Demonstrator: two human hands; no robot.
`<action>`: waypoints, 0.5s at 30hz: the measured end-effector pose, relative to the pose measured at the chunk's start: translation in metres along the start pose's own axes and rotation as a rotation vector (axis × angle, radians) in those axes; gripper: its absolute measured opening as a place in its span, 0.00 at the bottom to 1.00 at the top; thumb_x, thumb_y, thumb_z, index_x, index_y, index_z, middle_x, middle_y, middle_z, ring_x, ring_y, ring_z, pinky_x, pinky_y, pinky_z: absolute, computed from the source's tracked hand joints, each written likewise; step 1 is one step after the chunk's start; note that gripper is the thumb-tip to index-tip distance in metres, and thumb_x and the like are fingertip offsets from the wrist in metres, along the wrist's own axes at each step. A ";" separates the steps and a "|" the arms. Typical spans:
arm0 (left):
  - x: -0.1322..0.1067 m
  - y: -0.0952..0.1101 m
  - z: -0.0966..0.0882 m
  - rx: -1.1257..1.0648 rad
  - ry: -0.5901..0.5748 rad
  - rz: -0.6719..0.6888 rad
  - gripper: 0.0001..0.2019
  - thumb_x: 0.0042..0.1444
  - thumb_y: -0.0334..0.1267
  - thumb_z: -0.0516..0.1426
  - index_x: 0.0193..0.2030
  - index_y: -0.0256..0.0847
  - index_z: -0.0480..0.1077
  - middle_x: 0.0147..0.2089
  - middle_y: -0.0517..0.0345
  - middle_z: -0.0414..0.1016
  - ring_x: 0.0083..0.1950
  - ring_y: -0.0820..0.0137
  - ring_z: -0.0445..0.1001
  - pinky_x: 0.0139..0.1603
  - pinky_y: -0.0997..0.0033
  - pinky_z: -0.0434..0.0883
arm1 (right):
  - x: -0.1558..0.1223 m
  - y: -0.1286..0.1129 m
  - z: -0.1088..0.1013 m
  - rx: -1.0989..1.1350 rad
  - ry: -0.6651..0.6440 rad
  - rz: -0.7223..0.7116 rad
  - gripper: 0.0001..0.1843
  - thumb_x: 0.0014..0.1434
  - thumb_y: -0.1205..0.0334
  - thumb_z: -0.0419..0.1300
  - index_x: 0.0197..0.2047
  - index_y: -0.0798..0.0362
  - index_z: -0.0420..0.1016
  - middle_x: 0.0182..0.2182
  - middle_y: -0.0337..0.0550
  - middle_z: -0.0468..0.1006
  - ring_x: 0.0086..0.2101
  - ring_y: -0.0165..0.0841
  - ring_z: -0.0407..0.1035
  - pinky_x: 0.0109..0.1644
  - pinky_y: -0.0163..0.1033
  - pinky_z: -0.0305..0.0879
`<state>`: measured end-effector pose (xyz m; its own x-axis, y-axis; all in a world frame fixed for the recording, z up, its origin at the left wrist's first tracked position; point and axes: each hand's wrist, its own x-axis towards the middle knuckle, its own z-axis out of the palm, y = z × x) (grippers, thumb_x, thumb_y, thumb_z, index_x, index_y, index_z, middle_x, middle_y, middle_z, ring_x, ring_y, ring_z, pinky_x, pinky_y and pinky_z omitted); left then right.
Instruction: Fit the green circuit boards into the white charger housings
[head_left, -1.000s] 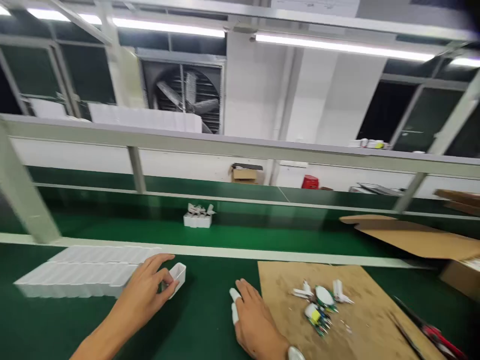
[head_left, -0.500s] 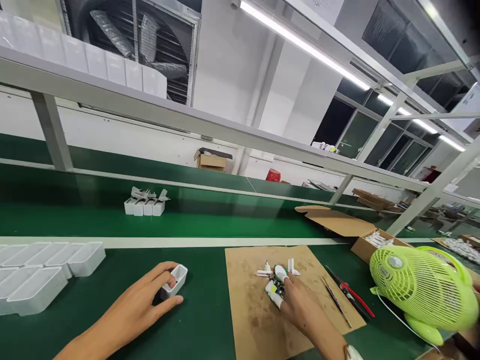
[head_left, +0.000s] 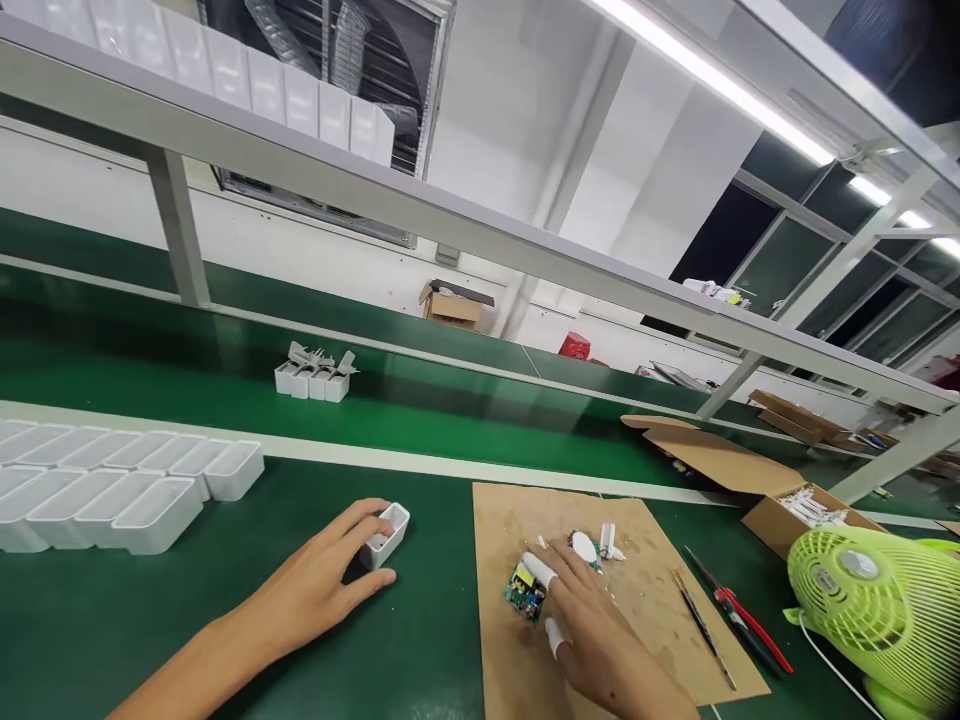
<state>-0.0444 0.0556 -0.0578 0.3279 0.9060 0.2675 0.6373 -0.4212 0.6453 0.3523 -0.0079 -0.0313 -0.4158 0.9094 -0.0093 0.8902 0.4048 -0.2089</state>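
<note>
My left hand [head_left: 341,560] has its fingers curled over the rim of a small white plastic box [head_left: 396,522]. Some fingertips dip inside, and the thumb lies along its near side. What is in the box is mostly hidden. White covers wrap the thumb and a finger of my right hand [head_left: 581,610], whose fingers are apart over a brown cardboard sheet [head_left: 510,510]. The covered finger touches the edge of a green circuit board [head_left: 525,592] with a yellow part. Beyond the knuckles lie a round white piece [head_left: 583,547] on green board and a white plastic part [head_left: 608,540].
Rows of white trays [head_left: 161,510] stand at left. Farther back are small filled white boxes [head_left: 313,382]. Tweezers [head_left: 703,628] and red-handled pliers [head_left: 739,610] lie right of my right hand, near a green fan [head_left: 862,600] and an open carton [head_left: 787,530].
The view has shifted, so the scene sits farther right. My right hand has moved left over the board, its fingers more spread, uncovering the round white piece. The left hand stays at the box.
</note>
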 end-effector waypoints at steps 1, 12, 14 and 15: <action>-0.001 0.001 0.000 -0.010 -0.002 -0.004 0.19 0.66 0.56 0.58 0.59 0.55 0.76 0.72 0.56 0.68 0.55 0.53 0.80 0.46 0.63 0.81 | 0.005 -0.005 -0.002 -0.001 -0.007 0.011 0.48 0.51 0.81 0.57 0.76 0.57 0.61 0.72 0.57 0.64 0.73 0.54 0.53 0.78 0.69 0.52; -0.009 0.011 0.002 -0.114 -0.131 -0.073 0.38 0.66 0.45 0.60 0.80 0.61 0.51 0.78 0.56 0.59 0.65 0.50 0.75 0.60 0.56 0.77 | 0.021 -0.018 0.001 0.316 0.016 0.184 0.35 0.62 0.66 0.60 0.73 0.49 0.67 0.63 0.54 0.74 0.63 0.53 0.70 0.70 0.62 0.67; -0.010 0.015 0.001 -0.138 -0.149 -0.090 0.40 0.65 0.43 0.61 0.80 0.60 0.49 0.78 0.54 0.60 0.68 0.49 0.72 0.65 0.51 0.74 | 0.030 -0.026 0.003 0.460 0.111 0.141 0.35 0.63 0.62 0.60 0.73 0.45 0.66 0.64 0.52 0.73 0.61 0.51 0.72 0.67 0.58 0.72; -0.010 0.016 0.001 -0.145 -0.153 -0.103 0.42 0.64 0.42 0.62 0.80 0.59 0.49 0.78 0.54 0.60 0.70 0.48 0.69 0.68 0.48 0.72 | 0.036 -0.032 0.003 0.521 0.149 0.099 0.34 0.65 0.60 0.60 0.73 0.43 0.65 0.64 0.50 0.73 0.60 0.49 0.73 0.66 0.55 0.73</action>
<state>-0.0364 0.0397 -0.0511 0.3753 0.9224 0.0908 0.5692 -0.3067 0.7628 0.3082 0.0118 -0.0284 -0.2697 0.9598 0.0773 0.6984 0.2502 -0.6706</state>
